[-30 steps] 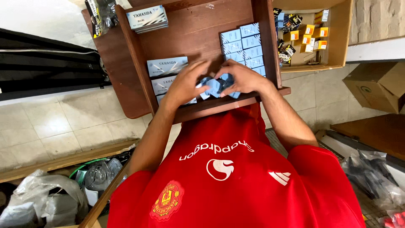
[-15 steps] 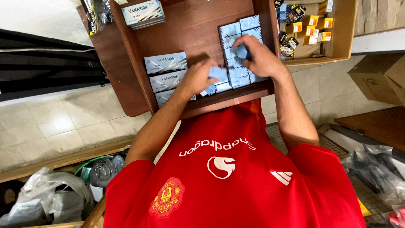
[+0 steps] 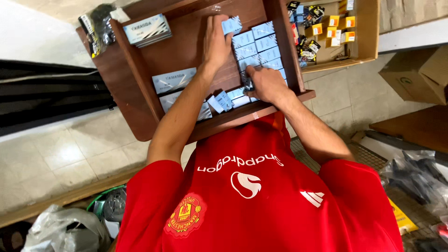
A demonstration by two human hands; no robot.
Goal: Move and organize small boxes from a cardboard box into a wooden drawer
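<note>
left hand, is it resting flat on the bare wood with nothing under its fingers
No, the left hand has its fingers on a small light-blue box at the far end of the row in the wooden tray.

Small blue-grey boxes (image 3: 263, 44) in tray

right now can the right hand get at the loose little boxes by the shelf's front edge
Probably yes: the right hand rests on the stacked boxes just beside the loose little boxes, and nothing lies between them; only the left forearm crosses nearby.
</note>
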